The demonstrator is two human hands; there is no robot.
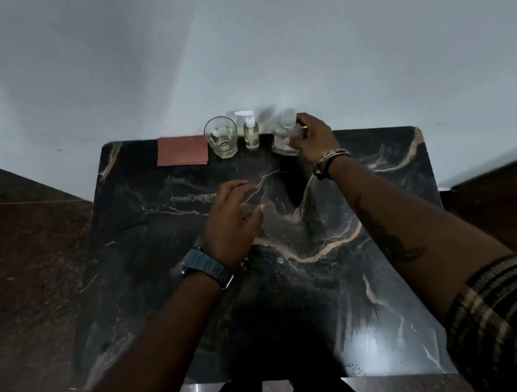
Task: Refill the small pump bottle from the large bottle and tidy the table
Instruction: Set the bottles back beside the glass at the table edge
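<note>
Gripping the large clear glass bottle (285, 140) at the dark marble table's (390, 217) one-o'clock edge, the right hand (311, 140) should keep it upright. At its nine o'clock stands the small clear pump bottle (251, 135). The left hand (231, 222) hovers spread, empty.

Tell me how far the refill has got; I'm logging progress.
Seemingly done: the pump bottle stands capped, holding pale liquid, lined up with the glass and red cloth along the table's far edge. In hand: the right hand grips the large bottle beside them. Left: releasing it; the left hand hovers idle.
</note>
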